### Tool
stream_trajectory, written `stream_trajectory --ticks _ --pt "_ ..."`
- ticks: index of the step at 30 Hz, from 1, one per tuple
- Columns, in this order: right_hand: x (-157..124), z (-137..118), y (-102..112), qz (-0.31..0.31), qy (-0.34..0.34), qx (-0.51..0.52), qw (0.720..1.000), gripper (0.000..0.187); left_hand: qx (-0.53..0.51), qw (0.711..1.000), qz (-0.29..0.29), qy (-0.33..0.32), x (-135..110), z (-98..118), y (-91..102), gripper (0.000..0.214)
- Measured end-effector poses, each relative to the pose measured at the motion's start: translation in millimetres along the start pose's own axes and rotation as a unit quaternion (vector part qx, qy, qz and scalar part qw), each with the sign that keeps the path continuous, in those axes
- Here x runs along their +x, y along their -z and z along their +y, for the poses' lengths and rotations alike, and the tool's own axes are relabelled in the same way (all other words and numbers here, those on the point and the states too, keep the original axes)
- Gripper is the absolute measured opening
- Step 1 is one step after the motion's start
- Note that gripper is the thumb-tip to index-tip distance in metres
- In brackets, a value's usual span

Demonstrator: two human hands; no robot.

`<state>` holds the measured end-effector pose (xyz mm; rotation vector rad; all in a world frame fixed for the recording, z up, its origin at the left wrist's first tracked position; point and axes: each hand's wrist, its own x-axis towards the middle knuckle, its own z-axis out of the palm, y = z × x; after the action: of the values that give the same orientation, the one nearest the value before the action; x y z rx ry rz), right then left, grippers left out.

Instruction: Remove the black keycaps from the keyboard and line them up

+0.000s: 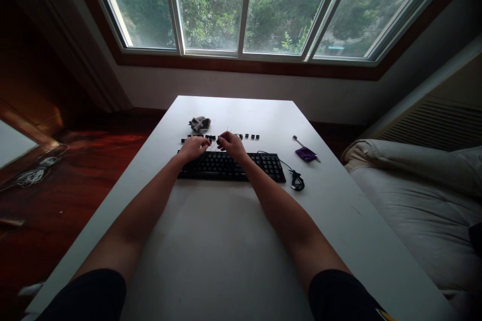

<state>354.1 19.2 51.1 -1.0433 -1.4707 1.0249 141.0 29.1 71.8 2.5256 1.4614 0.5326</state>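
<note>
A black keyboard [263, 164] lies across the middle of the white table [233, 241]. Both my hands hover over its far edge, close together. My left hand [193, 147] is curled with fingers closed; what it pinches is too small to name. My right hand [231, 144] is also closed, and a thin wire tool seems to run between the two hands. A row of loose black keycaps [251, 136] sits just beyond the keyboard, partly hidden by my hands.
A crumpled grey cloth [200, 123] lies behind the keycaps. A purple brush [306, 153] rests to the right, and the keyboard's coiled black cable [296, 179] is beside it. A bed [414, 195] stands right of the table. Cables [33, 173] lie on the floor at left.
</note>
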Motion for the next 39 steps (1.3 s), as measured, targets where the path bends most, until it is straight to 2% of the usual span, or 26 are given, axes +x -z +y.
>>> stream_trajectory --ticks 3,9,17,21,24,36,39 --pt "-3 1 -6 -0.018 -0.007 -0.007 1.000 0.018 -0.008 0.999 -0.040 -0.005 -5 3 3.1 0.024" --pt "-9 1 -15 -0.004 -0.008 -0.066 0.998 0.012 -0.008 0.994 -0.106 -0.008 -7 7 4.5 0.024" --pt "-13 -1 -23 0.014 0.004 -0.155 0.988 0.008 -0.018 0.993 -0.112 -0.015 -9 5 6.7 0.026" --pt "-12 -13 -27 0.005 0.032 -0.280 0.959 0.008 -0.015 0.992 -0.127 -0.020 -8 4 7.3 0.028" --pt "-12 -20 -31 -0.025 0.049 -0.350 0.935 0.013 -0.018 0.990 -0.140 -0.021 -7 5 8.5 0.029" --pt "-30 -30 -31 -0.043 0.105 -0.419 0.901 0.021 -0.019 0.987 -0.153 -0.035 -7 0 8.2 0.019" --pt "-27 -28 -30 -0.028 0.080 -0.414 0.906 0.022 -0.029 0.987 -0.155 -0.036 -7 0 8.6 0.020"
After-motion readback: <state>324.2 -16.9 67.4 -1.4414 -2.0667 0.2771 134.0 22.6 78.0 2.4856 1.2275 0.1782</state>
